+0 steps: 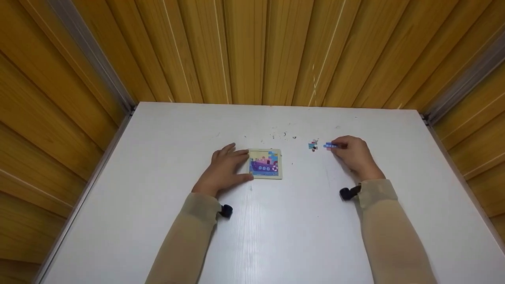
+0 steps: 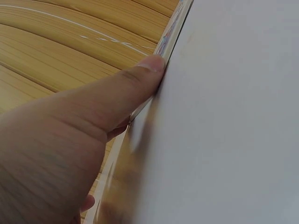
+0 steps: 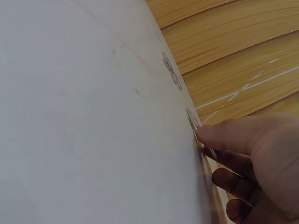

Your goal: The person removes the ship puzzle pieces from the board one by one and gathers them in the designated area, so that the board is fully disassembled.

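Note:
A square jigsaw puzzle (image 1: 265, 169) in a pale frame, with a purple and pink ship picture, lies on the white table. My left hand (image 1: 225, 169) holds it by its left side, index finger at the upper corner and thumb at the lower one. In the left wrist view the thumb (image 2: 135, 81) presses on the frame's edge, while the other fingers are mostly hidden. To the right, my right hand (image 1: 354, 156) pinches a small blue and pink puzzle piece (image 1: 328, 146) between thumb and fingers, low over the table. Just left of it lie other small puzzle pieces (image 1: 313, 146).
Dark specks and marks (image 1: 285, 134) dot the white table (image 1: 292, 228) behind the puzzle. Yellow wood-look panels (image 1: 244, 51) rise behind the table's far edge and at both sides. Each wrist carries a small black camera (image 1: 225, 211).

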The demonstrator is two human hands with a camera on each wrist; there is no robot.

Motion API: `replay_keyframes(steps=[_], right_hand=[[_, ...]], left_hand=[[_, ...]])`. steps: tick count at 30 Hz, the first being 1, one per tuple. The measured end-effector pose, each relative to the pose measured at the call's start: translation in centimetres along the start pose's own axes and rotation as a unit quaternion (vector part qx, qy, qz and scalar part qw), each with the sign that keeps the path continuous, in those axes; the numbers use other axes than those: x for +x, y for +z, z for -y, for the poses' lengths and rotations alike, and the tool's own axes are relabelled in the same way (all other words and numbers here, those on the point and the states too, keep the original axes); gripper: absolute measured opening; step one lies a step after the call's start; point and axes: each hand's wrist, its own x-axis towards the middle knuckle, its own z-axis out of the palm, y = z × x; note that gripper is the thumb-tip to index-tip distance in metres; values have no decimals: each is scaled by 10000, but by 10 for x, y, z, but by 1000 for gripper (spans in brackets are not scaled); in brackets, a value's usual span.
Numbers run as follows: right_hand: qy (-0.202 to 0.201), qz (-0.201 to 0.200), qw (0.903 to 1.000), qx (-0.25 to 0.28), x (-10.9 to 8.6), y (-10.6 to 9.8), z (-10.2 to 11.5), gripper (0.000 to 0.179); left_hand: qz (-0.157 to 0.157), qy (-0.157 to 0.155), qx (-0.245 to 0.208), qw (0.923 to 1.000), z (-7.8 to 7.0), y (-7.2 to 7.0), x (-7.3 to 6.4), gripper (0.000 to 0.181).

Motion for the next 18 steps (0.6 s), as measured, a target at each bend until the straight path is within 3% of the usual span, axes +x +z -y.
replay_keyframes(steps=[11, 18], right_hand=[[57, 3, 10000, 33, -1, 2, 1, 37], [-178, -177, 9996, -130, 0, 3, -1, 33]], left_hand=[[28, -120, -29, 9999, -2, 0, 0, 83], [37, -7, -17, 10000, -2, -2, 0, 83]])
